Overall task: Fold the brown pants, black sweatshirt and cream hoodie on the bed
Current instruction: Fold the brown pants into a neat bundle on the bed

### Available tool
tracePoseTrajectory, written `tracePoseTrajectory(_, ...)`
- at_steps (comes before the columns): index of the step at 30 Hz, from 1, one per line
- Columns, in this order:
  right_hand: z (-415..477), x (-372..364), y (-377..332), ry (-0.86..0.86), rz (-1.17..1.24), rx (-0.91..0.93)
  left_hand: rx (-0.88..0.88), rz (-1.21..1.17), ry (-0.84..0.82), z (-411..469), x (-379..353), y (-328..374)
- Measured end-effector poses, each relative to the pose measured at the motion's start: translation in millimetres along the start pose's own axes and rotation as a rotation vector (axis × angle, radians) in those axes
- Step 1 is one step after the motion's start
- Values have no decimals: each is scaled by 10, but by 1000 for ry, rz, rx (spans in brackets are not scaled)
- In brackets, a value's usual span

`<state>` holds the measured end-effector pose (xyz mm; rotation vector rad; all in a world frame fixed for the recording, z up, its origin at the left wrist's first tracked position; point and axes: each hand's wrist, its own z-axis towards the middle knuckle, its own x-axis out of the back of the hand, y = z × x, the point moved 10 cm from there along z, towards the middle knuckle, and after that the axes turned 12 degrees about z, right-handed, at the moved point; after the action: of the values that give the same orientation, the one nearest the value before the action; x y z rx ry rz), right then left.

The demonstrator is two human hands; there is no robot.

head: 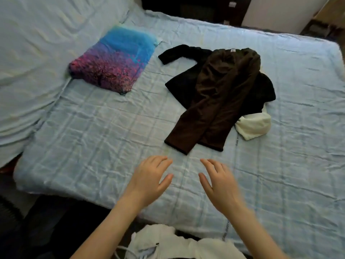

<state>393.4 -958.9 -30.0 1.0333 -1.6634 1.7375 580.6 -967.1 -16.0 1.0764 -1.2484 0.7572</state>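
Here, gripping nothing: left hand (149, 181) and right hand (218, 186) spread with relaxed fingers, side by side over the bed (93, 146), just short of the brown pants (218, 94). Pants dead ahead, draped over the black sweatshirt (184, 86), cream hoodie (253, 126) poking out at their right. Long axis running away from the hands, waistband far, hems near, left hand marginally closer. Probably reaching forward for the hems next.

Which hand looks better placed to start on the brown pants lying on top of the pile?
Right, slightly. The left hand and right hand are both open just short of the cuffs, but the brown pants slant away toward the right hand's side.
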Motion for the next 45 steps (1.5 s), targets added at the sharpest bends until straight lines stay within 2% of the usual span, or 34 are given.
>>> tracePoseTrajectory(8, 500, 89, 76, 116, 88, -84, -90, -51, 20, 858, 19, -366)
tracePoseTrajectory(17, 1380, 152, 1057, 213, 77, -61, -131, -113, 42, 2163, -654, -97)
tracePoseTrajectory(23, 2290, -234, 2062, 284, -17, -73, -101, -60, 32, 3312, -1713, -133)
tracePoseTrajectory(26, 2701, -680, 2600, 248, -49, -127, -91, 4, -21, 3706, -2481, -174)
tracePoseTrajectory(30, 3073, -1359, 3278, 161, -144, -177, -92, 86, -54, 4057, -3369, -239)
tracePoseTrajectory(34, 3154, -1826, 3774, 160, -230, -189, -95, 146, -38, 4147, -4006, -345)
tracePoseTrajectory(41, 3116, -1773, 3752, 238, -258, -149, -119, 104, 38, 4139, -3965, -363)
tracePoseTrajectory(45, 2952, -1471, 3832, 329, -261, -335, -36, 107, 132, 4152, -3641, -594)
